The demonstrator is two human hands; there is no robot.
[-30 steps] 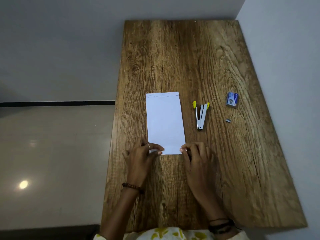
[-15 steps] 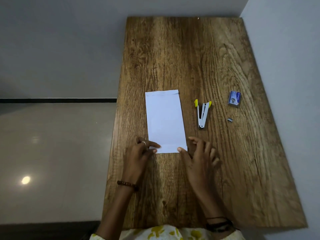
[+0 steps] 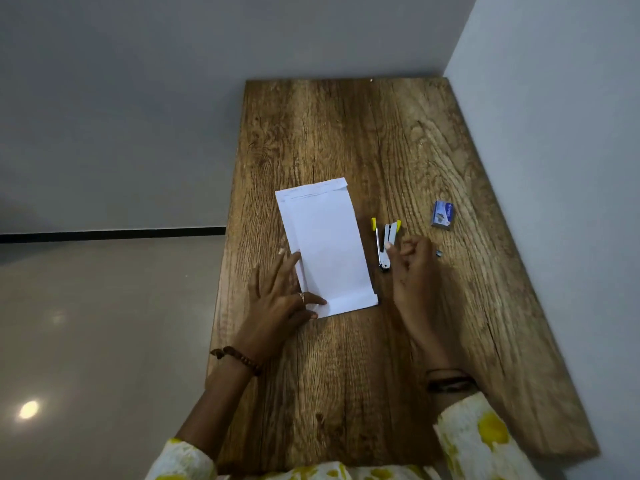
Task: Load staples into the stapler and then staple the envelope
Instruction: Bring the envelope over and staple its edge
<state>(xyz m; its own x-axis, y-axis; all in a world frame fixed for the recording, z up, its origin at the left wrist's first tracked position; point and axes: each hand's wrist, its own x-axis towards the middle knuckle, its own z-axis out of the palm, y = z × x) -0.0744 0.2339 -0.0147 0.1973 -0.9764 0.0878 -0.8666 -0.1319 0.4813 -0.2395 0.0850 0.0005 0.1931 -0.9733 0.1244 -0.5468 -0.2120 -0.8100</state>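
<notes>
left hand [image 3: 278, 299] flat, fingers spread; right hand [image 3: 412, 268] loosely curled, empty

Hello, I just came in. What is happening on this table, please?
A person sits at a wooden table. The left hand lies flat on a white envelope, while the right hand reaches to the stapler, which lies open beside the envelope. A small blue staple box lies further right, untouched. No stapling is done yet.

White envelope [image 3: 325, 247] flat on table; stapler [image 3: 385, 244] open beside; staple box [image 3: 443, 215] apart.
</notes>
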